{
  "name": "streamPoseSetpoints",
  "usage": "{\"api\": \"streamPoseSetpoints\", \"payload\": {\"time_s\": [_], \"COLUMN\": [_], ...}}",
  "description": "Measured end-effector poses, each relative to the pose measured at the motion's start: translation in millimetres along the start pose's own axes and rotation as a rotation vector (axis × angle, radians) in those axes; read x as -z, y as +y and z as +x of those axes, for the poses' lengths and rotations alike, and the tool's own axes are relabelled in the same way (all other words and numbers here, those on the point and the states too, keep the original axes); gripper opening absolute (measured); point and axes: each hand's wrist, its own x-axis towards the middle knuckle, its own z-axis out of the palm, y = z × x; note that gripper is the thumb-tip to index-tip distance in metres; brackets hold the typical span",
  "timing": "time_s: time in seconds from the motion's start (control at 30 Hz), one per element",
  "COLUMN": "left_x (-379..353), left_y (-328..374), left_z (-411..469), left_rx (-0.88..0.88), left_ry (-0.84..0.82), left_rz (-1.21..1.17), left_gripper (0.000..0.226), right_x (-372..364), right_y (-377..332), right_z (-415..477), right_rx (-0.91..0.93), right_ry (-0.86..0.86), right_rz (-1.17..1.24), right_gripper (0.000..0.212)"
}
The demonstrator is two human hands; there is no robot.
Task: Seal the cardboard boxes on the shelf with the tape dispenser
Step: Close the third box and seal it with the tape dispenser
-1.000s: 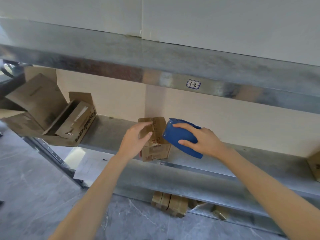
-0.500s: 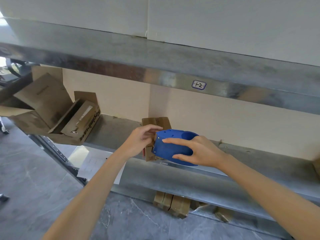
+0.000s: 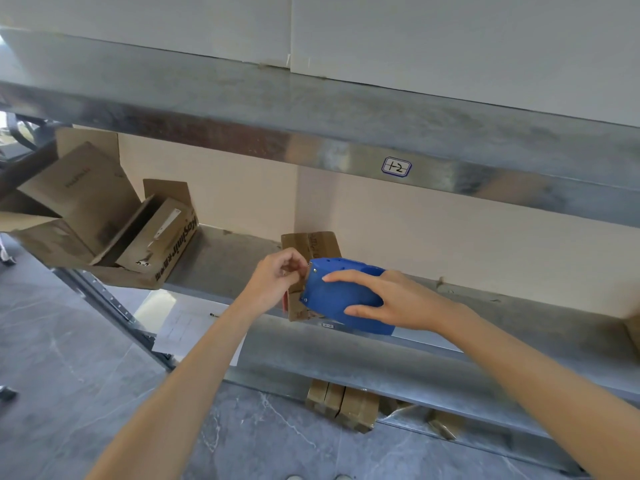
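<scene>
Nearest the camera, the tape dispenser [image 3: 336, 296] is held in the right hand [image 3: 398, 301], with the index finger laid along its upper side and the thumb under its lower edge, and its mouth is turned left against the small cardboard box [image 3: 313, 245]. The left hand [image 3: 277, 280] is curled at the box's near upper corner, just beside that mouth, and the box is gripped there. Whether a tape end is also pinched under the fingertips cannot be told. The box stands at the front edge of the middle shelf [image 3: 346, 351], and much of its face is hidden by the dispenser. The step in hand is judged to be the start of a strip. The tape end should be pressed firmly onto the cardboard before anything is pulled, the box braced so that it is not dragged off the edge, and the dispenser drawn straight along the flap seam. Below, several flat boxes [image 3: 341, 407] are seen on a lower level. Farther left, a large open box [image 3: 104, 216] with raised flaps is set well apart and unsealed. Little room is left overhead by the upper shelf beam [image 3: 242, 133], marked with a handwritten label [image 3: 396, 167], so the stroke may be cramped. Behind, the shelf is closed by a pale back panel [image 3: 450, 237].
</scene>
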Motion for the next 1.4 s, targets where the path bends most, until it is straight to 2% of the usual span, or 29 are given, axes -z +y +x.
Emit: {"api": "streamPoseSetpoints", "payload": {"time_s": [0.1, 0.27, 0.63, 0.7, 0.8, 0.9, 1.17, 1.4], "left_x": [-1, 10, 12, 5, -2, -8, -21, -35], "left_y": [0, -16, -49, -49, -53, -59, -70, -83], "left_z": [-1, -10, -39, -39, -41, -38, -34, -31], "left_rx": [0.011, 0.055, 0.162, 0.132, 0.092, 0.063, 0.048, -0.013], "left_ry": [0.031, 0.102, 0.155, 0.175, 0.191, 0.198, 0.191, 0.222], "left_rz": [-0.024, -0.088, -0.097, -0.086, -0.053, 0.021, 0.039, 0.018], "left_gripper": [0.035, 0.012, 0.008, 0.015, 0.042, 0.041, 0.038, 0.045], "right_x": [5, 12, 6, 7, 7, 5, 3, -1], "right_y": [2, 16, 37, 38, 37, 38, 38, 34], "right_z": [0, -9, -30, -30, -30, -27, -23, -22], "right_rx": [0.024, 0.021, -0.030, -0.046, -0.068, -0.079, -0.121, -0.151], "right_ry": [0.022, 0.043, -0.009, -0.009, -0.021, -0.027, -0.047, -0.048], "right_rz": [-0.051, -0.058, -0.037, -0.022, -0.023, -0.018, 0.000, -0.031], "right_gripper": [0.052, 0.053, 0.054, 0.054, 0.054, 0.054, 0.055, 0.054]}}
